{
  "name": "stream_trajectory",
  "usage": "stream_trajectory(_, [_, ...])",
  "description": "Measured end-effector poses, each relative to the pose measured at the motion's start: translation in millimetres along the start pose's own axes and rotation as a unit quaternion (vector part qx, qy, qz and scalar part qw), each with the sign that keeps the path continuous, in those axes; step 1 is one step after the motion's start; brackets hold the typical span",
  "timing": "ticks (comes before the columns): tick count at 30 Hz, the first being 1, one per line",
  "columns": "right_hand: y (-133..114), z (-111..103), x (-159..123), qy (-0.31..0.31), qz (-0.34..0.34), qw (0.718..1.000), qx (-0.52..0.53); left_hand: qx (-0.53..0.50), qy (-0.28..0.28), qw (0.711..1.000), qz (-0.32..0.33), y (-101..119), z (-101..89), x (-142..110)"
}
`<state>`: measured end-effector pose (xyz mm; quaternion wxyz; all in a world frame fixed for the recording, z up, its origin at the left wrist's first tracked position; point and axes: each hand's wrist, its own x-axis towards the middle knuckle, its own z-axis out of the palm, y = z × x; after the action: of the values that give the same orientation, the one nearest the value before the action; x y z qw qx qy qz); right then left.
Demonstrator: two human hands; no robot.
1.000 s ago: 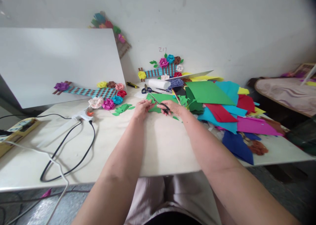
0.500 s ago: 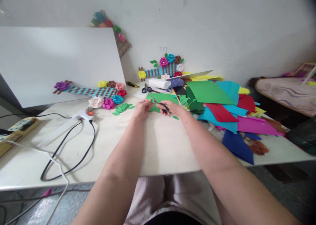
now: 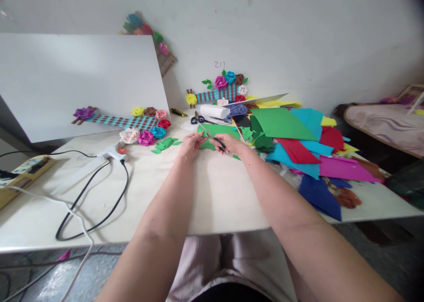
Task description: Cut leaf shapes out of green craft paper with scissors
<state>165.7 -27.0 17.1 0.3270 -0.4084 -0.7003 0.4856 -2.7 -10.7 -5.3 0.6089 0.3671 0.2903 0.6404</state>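
Observation:
My right hand (image 3: pixel 228 143) is closed round the black handles of a pair of scissors (image 3: pixel 219 143), whose blades point up and left toward my other hand. Pinched in the fingers of my left hand (image 3: pixel 192 143) is a small piece of green paper (image 3: pixel 204 134), right at the blades. Beneath and behind both hands lies a larger green sheet (image 3: pixel 220 129). Cut green leaves (image 3: pixel 165 144) rest in a small heap left of my left hand, and a single leaf shows by my right wrist.
Coloured sheets (image 3: pixel 291 130) pile up on the right. A second pair of scissors (image 3: pixel 198 119), a box cutter (image 3: pixel 178 112) and a white roll (image 3: pixel 214 111) lie behind the hands. Leftward are a flower-decorated woven piece (image 3: pixel 122 122), a corded glue gun (image 3: pixel 114 152) and a power strip (image 3: pixel 28 174).
Both hands keep nearly the same place, the scissors still at the green paper. The view has shifted very slightly.

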Motion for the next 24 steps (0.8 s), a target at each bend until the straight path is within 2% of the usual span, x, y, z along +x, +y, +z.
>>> stream_trajectory(8, [-7, 3, -3, 0.012, 0.011, 1.000, 0.006, -0.020, 0.000, 1.000, 0.001, -1, 0.0, 1])
stream_trajectory(18, [5, -1, 6, 0.021, -0.027, 0.999, 0.011, -0.024, -0.013, 1.000, 0.010, -3, -4.5, 4])
stream_trajectory(24, [-4, 0, -2, 0.006, -0.008, 1.000, 0.026, -0.023, -0.024, 0.999, 0.012, -2, -4.5, 4])
